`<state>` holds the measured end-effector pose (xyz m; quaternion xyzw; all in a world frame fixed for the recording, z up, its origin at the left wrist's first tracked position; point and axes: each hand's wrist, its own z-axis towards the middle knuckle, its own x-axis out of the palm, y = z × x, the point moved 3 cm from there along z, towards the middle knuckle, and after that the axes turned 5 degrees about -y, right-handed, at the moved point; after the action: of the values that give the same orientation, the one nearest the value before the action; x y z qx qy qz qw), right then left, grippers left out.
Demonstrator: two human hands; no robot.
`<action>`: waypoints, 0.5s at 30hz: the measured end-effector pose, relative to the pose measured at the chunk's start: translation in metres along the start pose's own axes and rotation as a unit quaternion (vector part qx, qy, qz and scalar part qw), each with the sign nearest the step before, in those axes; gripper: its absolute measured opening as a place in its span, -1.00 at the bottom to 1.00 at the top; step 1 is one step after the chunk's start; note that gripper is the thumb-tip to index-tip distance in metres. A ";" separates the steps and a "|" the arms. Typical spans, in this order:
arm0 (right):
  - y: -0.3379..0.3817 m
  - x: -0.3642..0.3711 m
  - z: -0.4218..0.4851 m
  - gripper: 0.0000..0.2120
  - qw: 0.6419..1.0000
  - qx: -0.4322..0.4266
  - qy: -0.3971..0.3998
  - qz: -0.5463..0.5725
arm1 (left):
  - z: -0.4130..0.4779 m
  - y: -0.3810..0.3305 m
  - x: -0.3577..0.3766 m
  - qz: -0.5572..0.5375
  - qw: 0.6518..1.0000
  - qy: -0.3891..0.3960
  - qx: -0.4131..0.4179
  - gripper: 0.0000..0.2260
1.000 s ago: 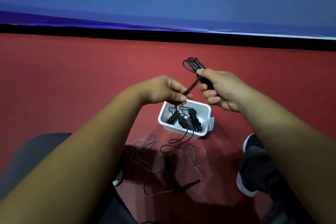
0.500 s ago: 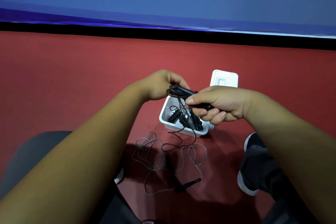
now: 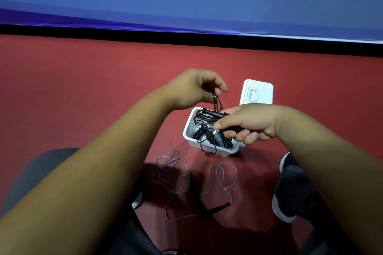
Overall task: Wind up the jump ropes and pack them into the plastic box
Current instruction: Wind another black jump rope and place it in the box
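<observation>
**Jump rope held over open plastic box**

Item: black jump rope handles [image 3: 210, 113], a pair lying side by side. The right hand [image 3: 250, 125] gripped them with fingers curled round, directly above the white plastic box [image 3: 219, 150]. Their long axis ran nearly level, left to right across the view, with the free ends pointing left.

The left hand [image 3: 192, 89], raised above the handles, pinched a bunch of thin cord loops [image 3: 216, 100] between thumb and fingertips. The loops hung down to the handles.

The box held packed ropes [image 3: 200, 133], black, with one strand draped over its near wall. The lid [image 3: 257, 92] lay just beyond the box. Slack cord [image 3: 180, 180] sprawled in loose curls nearer the person, beside a loose handle [image 3: 218, 207].

Surface: red floor [image 3: 83, 93], bordered by a black strip [image 3: 124, 34] and a blue banner [image 3: 186, 10] whose pale lettering was cut off at the top. A dark shoe [image 3: 290, 190] stood at right.

Hidden: the rear ends of the held handles, inside the fist. The number of ropes in the box could not be made out, nor whether the slack cord joined the held rope.
</observation>
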<state>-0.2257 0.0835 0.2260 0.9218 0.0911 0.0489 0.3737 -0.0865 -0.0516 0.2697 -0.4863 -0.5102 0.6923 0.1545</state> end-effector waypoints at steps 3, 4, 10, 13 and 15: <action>-0.002 -0.007 0.008 -0.85 0.997 0.006 -0.067 -0.026 | -0.001 -0.005 -0.005 0.032 0.999 -0.005 0.008 -0.65; -0.002 -0.010 0.010 -0.84 0.995 0.006 -0.095 -0.023 | -0.001 -0.006 -0.006 0.051 0.999 -0.007 0.008 -0.63; 0.001 -0.022 0.018 -0.78 0.967 -0.049 -0.242 0.069 | -0.001 -0.003 -0.005 0.115 0.992 -0.026 -0.031 -0.68; 0.005 -0.021 0.019 -0.72 0.956 -0.084 -0.256 0.116 | 0.002 0.005 0.000 0.187 0.979 -0.052 -0.057 -0.80; 0.006 -0.021 0.019 -0.65 0.951 -0.099 -0.265 0.125 | 0.002 0.013 0.005 0.212 0.971 -0.051 -0.094 -0.90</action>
<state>-0.2423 0.0625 0.2164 0.8637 -0.1328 -0.1418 0.4651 -0.0870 -0.0544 0.2559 -0.5601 -0.4651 0.6821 -0.0685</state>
